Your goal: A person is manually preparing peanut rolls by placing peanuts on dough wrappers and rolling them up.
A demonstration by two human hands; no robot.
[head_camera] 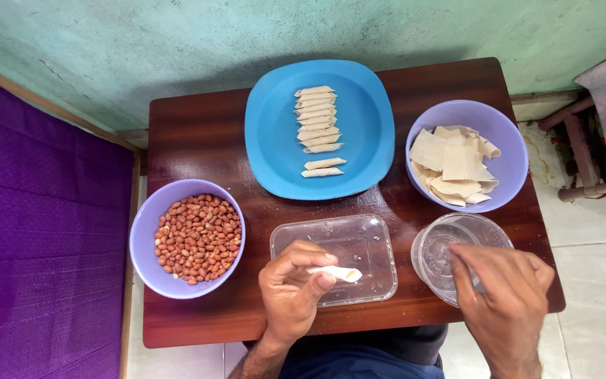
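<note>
My left hand (290,286) pinches a small rolled white wrapper (338,273) over a clear rectangular plastic lid (366,242) near the table's front edge. My right hand (503,298) has its fingertips dipped into a clear round bowl (443,242) at the front right; nothing shows in its grip. A blue square plate (275,133) at the back holds a column of several rolled wrappers (317,119). A lilac bowl (499,123) at the right holds flat wrapper sheets (454,165). Another lilac bowl (145,231) at the left is full of peanuts (198,237).
Everything rests on a small dark wooden table (198,133) against a green wall. A purple cloth (36,238) lies to the left. To the right are a pale tiled floor (590,231) and the legs of a piece of furniture (576,140).
</note>
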